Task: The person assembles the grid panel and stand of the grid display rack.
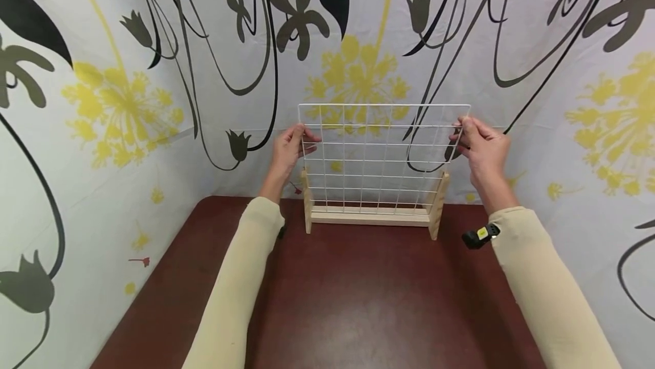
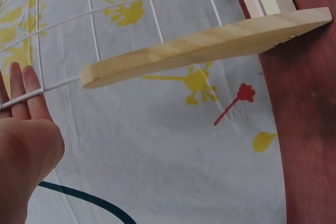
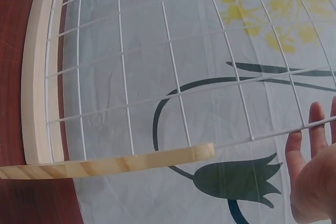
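Observation:
A white wire grid panel (image 1: pixel 378 143) stands upright in a pale wooden stand (image 1: pixel 370 218) on the dark red table. My left hand (image 1: pixel 289 150) pinches the grid's left edge wire above the stand's left side piece (image 2: pixel 210 45). At the opposite edge, my right hand (image 1: pixel 481 144) pinches the wire near the upper corner. Fingers (image 2: pixel 32 90) show behind the edge wire in the left wrist view. In the right wrist view, the grid's lower end lies along the wooden crossbar (image 3: pixel 39 77), and the right side piece (image 3: pixel 110 166) runs beside its edge.
The dark red table (image 1: pixel 358 295) reaches back to a white cloth (image 1: pixel 204 62) printed with flowers, which hangs behind and along the sides. A black device (image 1: pixel 480 236) is strapped at the right wrist, over the cream sleeve (image 1: pixel 542 278).

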The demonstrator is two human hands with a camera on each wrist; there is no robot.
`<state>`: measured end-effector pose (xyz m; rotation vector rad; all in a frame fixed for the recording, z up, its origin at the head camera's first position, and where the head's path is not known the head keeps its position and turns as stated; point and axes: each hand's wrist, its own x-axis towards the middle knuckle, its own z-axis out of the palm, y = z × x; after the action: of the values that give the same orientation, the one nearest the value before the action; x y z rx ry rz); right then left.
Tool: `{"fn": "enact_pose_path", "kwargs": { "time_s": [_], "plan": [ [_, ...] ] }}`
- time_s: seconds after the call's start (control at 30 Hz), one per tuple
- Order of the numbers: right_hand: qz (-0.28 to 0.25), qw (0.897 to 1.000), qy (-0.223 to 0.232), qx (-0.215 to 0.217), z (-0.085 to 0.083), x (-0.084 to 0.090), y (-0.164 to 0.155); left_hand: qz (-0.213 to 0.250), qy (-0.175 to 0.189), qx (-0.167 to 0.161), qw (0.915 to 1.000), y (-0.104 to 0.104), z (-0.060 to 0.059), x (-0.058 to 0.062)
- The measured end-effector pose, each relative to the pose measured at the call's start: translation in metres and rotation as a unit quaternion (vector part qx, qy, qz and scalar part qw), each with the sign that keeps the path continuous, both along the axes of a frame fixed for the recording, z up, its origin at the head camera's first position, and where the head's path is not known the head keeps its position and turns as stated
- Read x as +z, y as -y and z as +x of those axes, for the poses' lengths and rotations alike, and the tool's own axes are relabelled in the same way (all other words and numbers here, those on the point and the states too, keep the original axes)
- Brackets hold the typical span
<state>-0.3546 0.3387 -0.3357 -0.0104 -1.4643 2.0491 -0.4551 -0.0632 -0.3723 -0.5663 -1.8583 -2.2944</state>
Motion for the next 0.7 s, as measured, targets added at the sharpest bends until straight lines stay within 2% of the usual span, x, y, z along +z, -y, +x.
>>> {"fn": "enact_pose_path", "kwargs": {
  "time_s": [0.1, 0.23, 0.33, 0.43, 0.57, 0.63, 0.7],
  "plan": [
    [0.033, 0.999, -0.006, -0.028, 0.0, -0.003, -0.001, -0.009, -0.014, 0.008, 0.9998, -0.003, 0.001, -0.001],
    [0.092, 0.992, -0.018, -0.084, 0.006, -0.008, 0.001, -0.033, -0.018, 0.011, 0.9992, -0.009, 0.004, -0.003],
    [0.092, 0.99, -0.035, -0.102, 0.01, -0.011, 0.003, -0.045, -0.021, 0.008, 0.9987, -0.011, 0.005, -0.004],
    [0.084, 0.991, -0.041, -0.1, 0.009, -0.014, -0.001, -0.057, -0.025, 0.014, 0.9979, -0.014, 0.006, -0.004],
    [0.089, 0.993, -0.039, -0.072, 0.008, -0.016, -0.007, -0.081, -0.036, 0.047, 0.995, -0.016, 0.007, -0.004],
    [0.104, 0.993, -0.025, -0.049, 0.012, -0.018, -0.009, -0.098, -0.044, 0.064, 0.9921, -0.017, 0.007, -0.003],
    [0.145, 0.989, 0.008, -0.028, 0.02, -0.021, -0.011, -0.117, -0.053, 0.077, 0.9887, -0.017, 0.008, -0.003]
  ]
}}
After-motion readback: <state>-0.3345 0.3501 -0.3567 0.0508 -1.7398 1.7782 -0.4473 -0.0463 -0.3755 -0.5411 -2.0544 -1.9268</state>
